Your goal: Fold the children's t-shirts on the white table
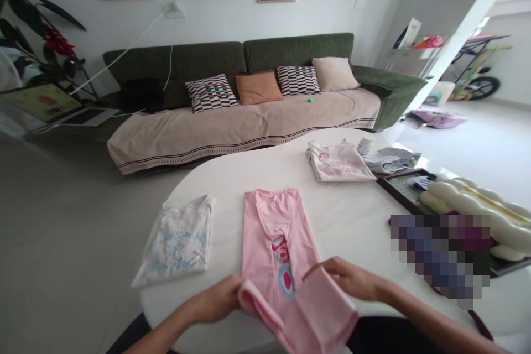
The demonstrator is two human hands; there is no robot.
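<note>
A pink shirt [259, 249] lies lengthwise on the white table [224, 177] in front of me, its sides folded inward. Red and blue round prints show in the gap down its middle. My left hand [224, 300] grips the near left edge of the cloth. On the right, my right hand [342, 277] pinches another part of the near end, which is lifted and bent. Left of it rests a white shirt with blue lettering [180, 240], seemingly in a clear bag. A folded white shirt with a pink print [338, 161] sits toward the back right.
At the right are a dark-framed tray [398, 193], a cream scalloped object [477, 204], a blurred-out item [440, 254] and a grey plastic packet [392, 160]. A green sofa [174, 69] with cushions stands beyond the table; a laptop [62, 108] is at far left.
</note>
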